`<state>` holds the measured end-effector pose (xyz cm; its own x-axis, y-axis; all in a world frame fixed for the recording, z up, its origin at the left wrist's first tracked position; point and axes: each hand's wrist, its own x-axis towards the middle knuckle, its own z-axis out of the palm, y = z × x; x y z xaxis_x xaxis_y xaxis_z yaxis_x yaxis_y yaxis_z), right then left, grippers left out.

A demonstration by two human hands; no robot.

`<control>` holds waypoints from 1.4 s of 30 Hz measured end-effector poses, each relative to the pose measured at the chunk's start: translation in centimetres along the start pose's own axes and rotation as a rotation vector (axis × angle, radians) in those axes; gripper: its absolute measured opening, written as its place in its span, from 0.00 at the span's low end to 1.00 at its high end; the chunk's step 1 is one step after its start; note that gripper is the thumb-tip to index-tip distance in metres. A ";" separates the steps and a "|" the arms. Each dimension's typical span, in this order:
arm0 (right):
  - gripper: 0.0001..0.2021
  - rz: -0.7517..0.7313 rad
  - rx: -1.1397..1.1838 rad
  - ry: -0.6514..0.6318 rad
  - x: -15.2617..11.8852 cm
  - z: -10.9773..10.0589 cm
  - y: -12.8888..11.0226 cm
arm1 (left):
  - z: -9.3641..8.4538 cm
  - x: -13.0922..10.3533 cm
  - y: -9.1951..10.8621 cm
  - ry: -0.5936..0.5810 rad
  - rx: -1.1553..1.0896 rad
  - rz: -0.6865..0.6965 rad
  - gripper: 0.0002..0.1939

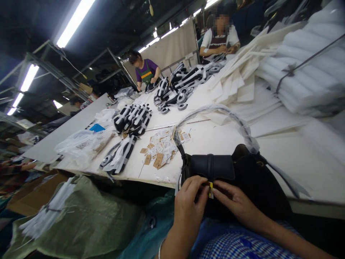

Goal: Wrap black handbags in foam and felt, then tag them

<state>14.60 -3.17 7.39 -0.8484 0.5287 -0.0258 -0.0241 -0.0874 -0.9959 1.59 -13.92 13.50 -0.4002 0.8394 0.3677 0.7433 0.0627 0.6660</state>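
A black handbag (215, 167) rests at the table's near edge, its flap and centre strap facing me. Clear plastic wrap covers its arched handle (212, 109). Just below the flap is a small tab with yellow on it (210, 185), too small to identify. My left hand (188, 203) pinches this tab from the left, thumb and fingers together. From the other side, my right hand (234, 201) closes thumb and forefinger on it. The strap end behind the fingertips is partly hidden.
Paper tags (161, 147) lie scattered beyond the bag, beside bundles of wrapped black straps (133, 118). White foam sheets (242, 86) and a tied foam bundle (309, 68) occupy the right. Two co-workers sit across the table (194, 122). A green sack (94, 216) stands below left.
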 end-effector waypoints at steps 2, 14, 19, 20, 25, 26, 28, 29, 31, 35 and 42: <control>0.18 -0.040 -0.099 0.030 -0.2 0.1 0.3 | 0.0 0.1 -0.2 -0.001 0.007 -0.006 0.12; 0.12 -0.585 -0.564 0.302 0.3 0.2 0.7 | -0.3 0.4 -0.4 0.090 0.159 0.201 0.08; 0.15 -0.675 -0.686 0.276 0.4 -0.2 0.3 | -0.7 0.8 -0.2 0.076 0.315 0.317 0.07; 0.15 -0.681 -0.705 0.268 0.4 -0.3 0.2 | -0.9 1.0 0.0 0.058 0.339 0.332 0.07; 0.16 -0.737 -0.774 0.243 0.6 -0.5 -0.4 | -1.4 1.6 0.4 -0.089 0.410 0.337 0.06; 0.15 -0.750 -0.780 0.244 0.6 -0.6 -0.5 | -1.5 1.8 0.4 -0.117 0.413 0.337 0.06; 0.15 -0.761 -0.785 0.240 0.6 -0.7 -0.6 | -1.5 2.1 0.4 -0.164 0.413 0.353 0.06; 0.14 -0.760 -0.785 0.237 0.6 -0.8 -0.6 | -1.5 2.2 0.4 -0.179 0.414 0.368 0.06; 0.15 -0.755 -0.780 0.231 0.6 -0.9 -0.5 | -1.6 2.5 0.3 -0.198 0.426 0.402 0.05; 0.15 -0.720 -0.736 0.240 0.9 -0.9 -0.2 | -1.7 3.2 0.0 -0.187 0.453 0.475 0.03; 0.12 -0.604 -0.599 0.303 1.4 -0.6 -1.1 | -1.4 3.8 -1.1 -0.117 0.370 0.485 0.03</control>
<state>13.73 -1.80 8.38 -0.6025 0.5489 0.5793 -0.0692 0.6872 -0.7231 -1.53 -11.53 15.05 0.0760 0.8715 0.4844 0.9707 -0.1757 0.1639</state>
